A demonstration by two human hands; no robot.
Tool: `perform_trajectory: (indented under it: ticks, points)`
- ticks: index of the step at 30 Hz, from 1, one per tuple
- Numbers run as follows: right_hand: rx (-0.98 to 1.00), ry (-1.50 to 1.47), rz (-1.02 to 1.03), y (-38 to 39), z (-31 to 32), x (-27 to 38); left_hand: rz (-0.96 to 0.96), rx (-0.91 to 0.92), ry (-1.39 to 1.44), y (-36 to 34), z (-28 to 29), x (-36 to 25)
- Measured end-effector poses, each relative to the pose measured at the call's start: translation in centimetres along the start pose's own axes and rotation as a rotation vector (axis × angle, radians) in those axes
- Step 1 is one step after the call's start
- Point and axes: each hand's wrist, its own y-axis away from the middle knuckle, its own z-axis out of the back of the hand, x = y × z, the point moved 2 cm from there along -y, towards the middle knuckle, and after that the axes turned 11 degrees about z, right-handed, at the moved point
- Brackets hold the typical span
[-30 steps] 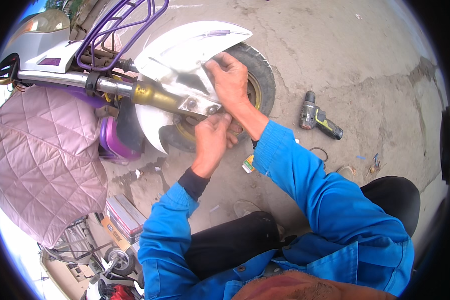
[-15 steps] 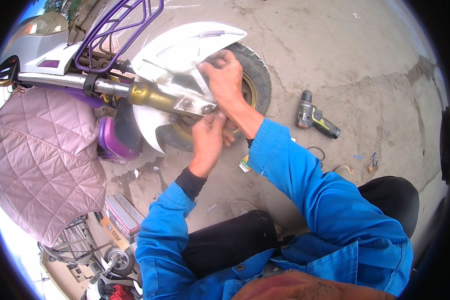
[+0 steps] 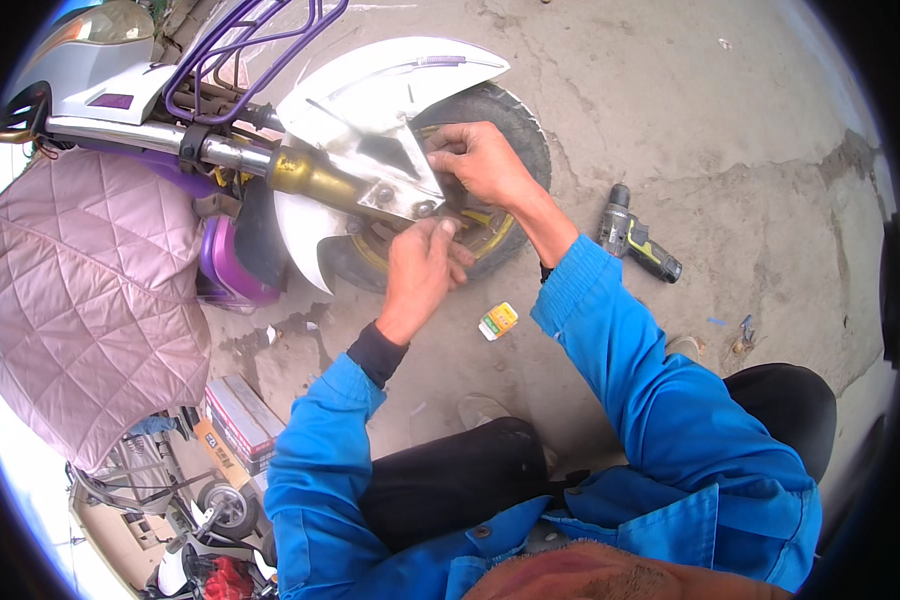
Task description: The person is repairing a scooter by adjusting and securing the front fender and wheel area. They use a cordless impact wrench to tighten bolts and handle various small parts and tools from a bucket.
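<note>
A white front fender [image 3: 345,100] covers part of a wheel with a dark tyre [image 3: 522,125] and a yellow rim. The gold-coloured fork leg [image 3: 315,180] ends at a bracket with bolts [image 3: 425,209]. Just below that bracket is my left hand [image 3: 420,270], its thumb and fingers curled together by the hub. My right hand [image 3: 485,165] pinches beside the fender's lower edge, over the wheel. Whatever either hand's fingertips hold is too small or hidden to make out.
On the concrete to the right lies a cordless drill [image 3: 635,235]. A small yellow and green box [image 3: 498,321] lies below the wheel. A pink quilted cover [image 3: 90,290] hangs at the left, above a cardboard box [image 3: 245,420]. A purple rack [image 3: 240,60] juts out above the fork.
My right hand has come off the fender's upper edge, down and right over the wheel. The left hand stays by the hub. The small box shows more fully.
</note>
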Motion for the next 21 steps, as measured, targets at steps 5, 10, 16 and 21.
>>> perform_trajectory:
  ticks: [5, 10, 16, 21]
  points:
    - [-0.137, -0.167, -0.056, 0.0, -0.7, 1.7, -0.038, -0.076, -0.166, 0.1, 0.5, -0.3]
    - [-0.415, -0.448, -0.026, -0.8, -2.3, 1.8, -0.193, -0.31, -0.541, 1.1, 1.8, -1.2]
    - [-0.571, -0.713, -0.01, -1.0, -3.9, 1.7, -0.663, -0.74, -0.643, 1.6, 4.7, -3.4]
    - [-0.609, -0.821, -0.112, -0.8, -3.7, 1.8, -0.765, -0.904, -0.913, 1.4, 5.6, -5.8]
